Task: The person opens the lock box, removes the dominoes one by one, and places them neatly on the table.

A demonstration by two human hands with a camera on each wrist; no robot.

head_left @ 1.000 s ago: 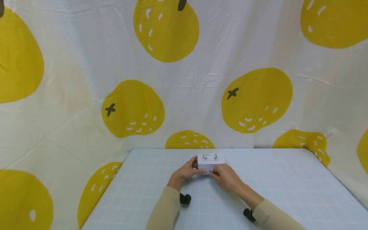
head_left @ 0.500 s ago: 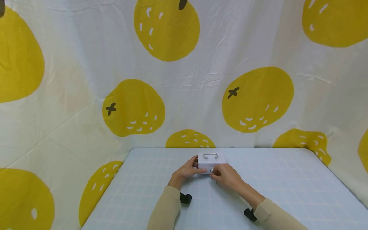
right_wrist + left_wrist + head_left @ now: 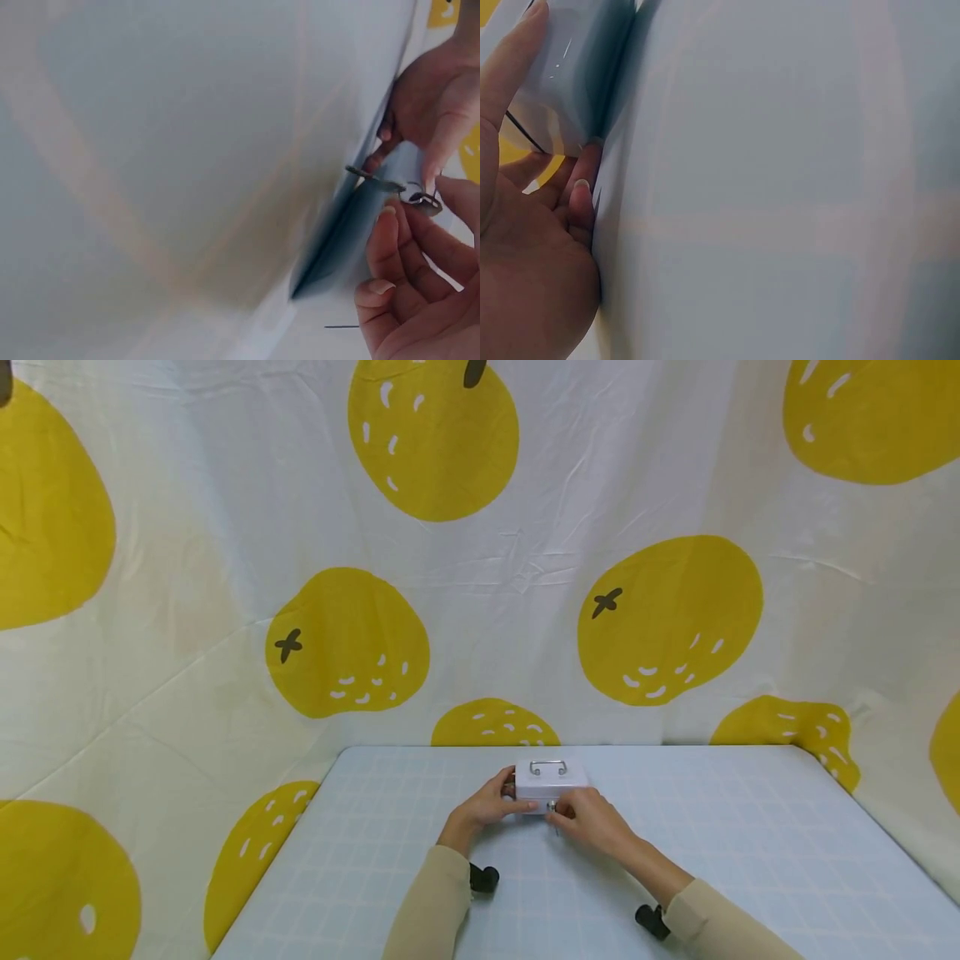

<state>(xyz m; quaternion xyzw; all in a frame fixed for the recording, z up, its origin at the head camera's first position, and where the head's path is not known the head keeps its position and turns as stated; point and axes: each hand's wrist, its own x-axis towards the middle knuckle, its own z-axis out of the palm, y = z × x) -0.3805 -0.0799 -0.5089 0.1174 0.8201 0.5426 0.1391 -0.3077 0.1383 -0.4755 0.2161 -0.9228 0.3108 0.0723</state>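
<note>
A small white cash box (image 3: 530,787) with a wire handle (image 3: 548,767) on its closed lid sits near the table's far edge. My left hand (image 3: 483,807) grips its left side, thumb along the front and fingers behind, as the left wrist view also shows on the box (image 3: 574,71). At the box's front, by the round lock (image 3: 552,806), my right hand (image 3: 592,818) pinches a small metal key (image 3: 427,202) between thumb and forefinger. A second key (image 3: 375,180) dangles from the same ring. Whether the pinched key's tip is inside the lock, I cannot tell.
A pale blue checked cloth covers the table (image 3: 750,843). Behind it hangs a white curtain (image 3: 510,635) printed with yellow fruit. Black wrist cameras (image 3: 484,879) stick out beneath both sleeves.
The right fingers have shifted slightly at the lock, so more of it shows, and a thin dangling piece has come into sight below them. The left hand and the box stay put.
</note>
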